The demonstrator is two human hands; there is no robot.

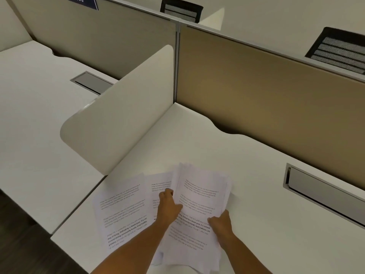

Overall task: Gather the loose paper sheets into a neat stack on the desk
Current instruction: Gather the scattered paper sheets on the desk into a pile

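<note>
Several printed white paper sheets lie near the front of the white desk (256,159). A rough stack (201,196) sits on the right, tilted, with its edges uneven. My right hand (222,222) grips the stack's right edge. My left hand (168,206) grips the stack's left edge, fingers curled around it and over a sheet (160,186) lying beneath. Another loose sheet (122,210) lies flat at the left, partly overlapped by that middle sheet.
A rounded cream divider (122,119) stands at the desk's left side. A tan partition panel (266,91) runs along the back. A grey cable tray lid (324,192) is set into the desk at the right. Two black mesh chair backs (339,50) show behind.
</note>
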